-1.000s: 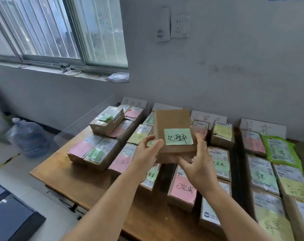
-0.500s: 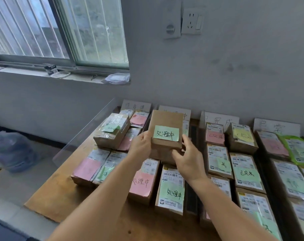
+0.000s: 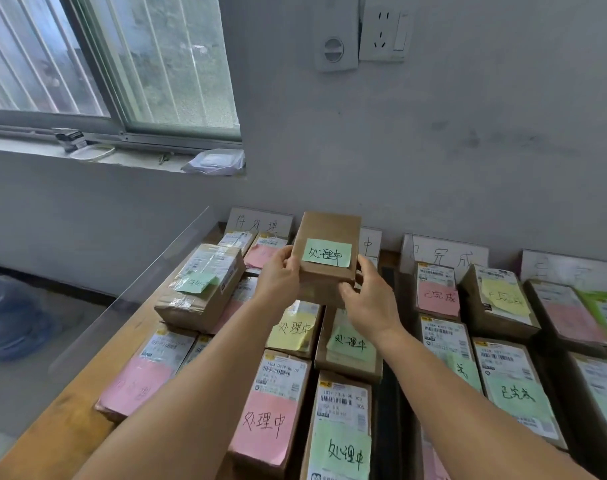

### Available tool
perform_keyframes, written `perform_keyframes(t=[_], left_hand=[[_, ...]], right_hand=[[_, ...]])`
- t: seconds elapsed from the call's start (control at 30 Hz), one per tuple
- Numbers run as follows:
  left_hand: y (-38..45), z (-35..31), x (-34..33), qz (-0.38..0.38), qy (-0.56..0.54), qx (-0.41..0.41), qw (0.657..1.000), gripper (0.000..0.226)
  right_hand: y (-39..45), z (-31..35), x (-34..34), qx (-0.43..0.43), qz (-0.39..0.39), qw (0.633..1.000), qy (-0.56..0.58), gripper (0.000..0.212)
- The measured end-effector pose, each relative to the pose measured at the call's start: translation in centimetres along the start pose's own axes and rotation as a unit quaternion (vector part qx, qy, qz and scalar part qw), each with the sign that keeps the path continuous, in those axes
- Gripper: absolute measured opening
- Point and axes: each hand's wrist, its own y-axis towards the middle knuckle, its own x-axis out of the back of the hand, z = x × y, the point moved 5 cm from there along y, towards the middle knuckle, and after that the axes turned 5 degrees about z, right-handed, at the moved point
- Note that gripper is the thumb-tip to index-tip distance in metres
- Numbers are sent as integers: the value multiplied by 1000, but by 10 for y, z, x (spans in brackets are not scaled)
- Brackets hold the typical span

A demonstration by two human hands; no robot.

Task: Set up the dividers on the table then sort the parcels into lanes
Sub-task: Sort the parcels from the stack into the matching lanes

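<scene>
1. The left hand (image 3: 278, 277) grasps the left side of a brown parcel (image 3: 324, 258), fingers curled round its edge with the thumb along the near face.
2. The right hand (image 3: 373, 299) grasps the same parcel from the right, fingers wrapped at its lower right corner and the thumb pressing its front face.
3. The parcel is held between both hands above the far end of the second lane from the left, tilted so that its top faces the camera; a green sticky note (image 3: 326, 252) with handwritten characters is stuck on that top.
4. Just below the hands, in the same lane, lie a parcel with a yellow note (image 3: 293, 329) and one with a green note (image 3: 349, 341); nearer the camera lie a pink-labelled parcel (image 3: 265, 420) and another green-labelled one (image 3: 340, 448).
5. To the left, a taped box with a green note (image 3: 201, 285) sits on top of other parcels, with a pink-labelled parcel (image 3: 139, 379) nearer the table edge.
6. To the right, past a dark divider strip (image 3: 388, 403), lie a parcel with a pink note (image 3: 437, 297) and a box with a yellow note (image 3: 503, 296).
7. White lane signs (image 3: 260, 220) with handwriting stand against the wall at the back of the wooden table (image 3: 52, 431).
8. A clear upright panel (image 3: 132, 289) stands along the table's left edge.
9. Farther out are a window (image 3: 122, 64), a wall socket (image 3: 383, 27) and a blue water jug (image 3: 7, 317) on the floor.
</scene>
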Motion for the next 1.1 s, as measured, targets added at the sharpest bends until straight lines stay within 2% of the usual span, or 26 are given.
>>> perform_keyframes(t=[0.17, 0.33, 0.57, 0.67, 0.73, 0.93, 1.1], left_hand=[[37, 3, -14, -7, 21, 25, 999, 39], [58, 14, -21, -8, 41, 42, 998, 35], [72, 20, -17, -20, 50, 42, 998, 35], [76, 26, -19, -1, 86, 55, 995, 27], [77, 30, -21, 7, 112, 60, 992, 33], [70, 22, -22, 2, 200, 28, 979, 28], [56, 15, -22, 17, 317, -10, 948, 18]], right_hand=[[34, -15, 0, -7, 26, 999, 25, 47], [54, -28, -4, -9, 68, 997, 16, 54], [74, -38, -16, -21, 86, 996, -3, 61], [76, -45, -17, -27, 96, 995, -13, 57], [74, -48, -18, -31, 97, 995, -15, 59], [72, -47, -20, -41, 99, 994, -37, 67], [57, -37, -12, -20, 83, 989, -125, 71]])
